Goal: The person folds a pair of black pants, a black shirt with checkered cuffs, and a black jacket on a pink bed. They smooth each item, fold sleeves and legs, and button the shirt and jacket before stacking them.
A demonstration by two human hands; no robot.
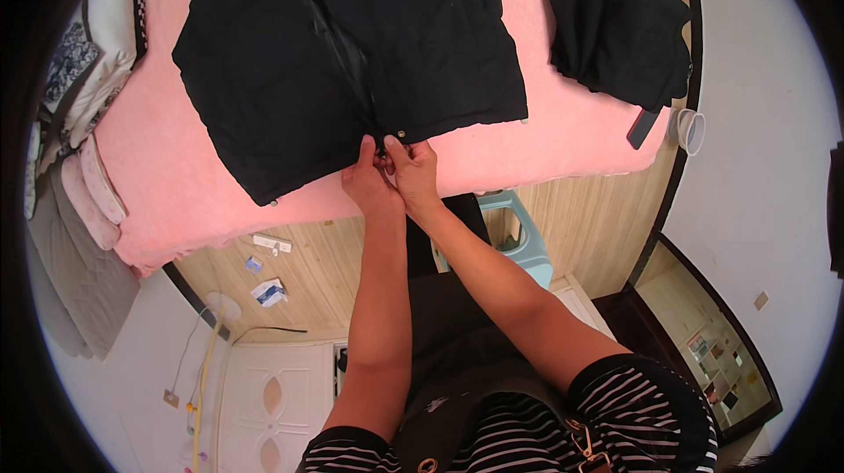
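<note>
A black zip-front jacket (277,77) lies spread over the pink bed cover (567,143), with its hem towards me. Its dark zipper (349,71) runs slantwise down the front to the hem. At the bottom of that zipper my left hand (372,176) pinches the jacket's edge, thumb on top. My right hand (414,173) grips the edge right beside it, and the two hands touch. A metal snap (401,134) shows just above my right hand. My fingers hide the zipper's lower end.
A folded black garment (616,31) lies at the right, with a phone (641,129) by it. A white cup-like holder (691,132) stands at the bed's right edge. Below are a light-blue plastic stool (521,229) and a power strip (272,243) on the floor. Bedding (99,57) is piled at left.
</note>
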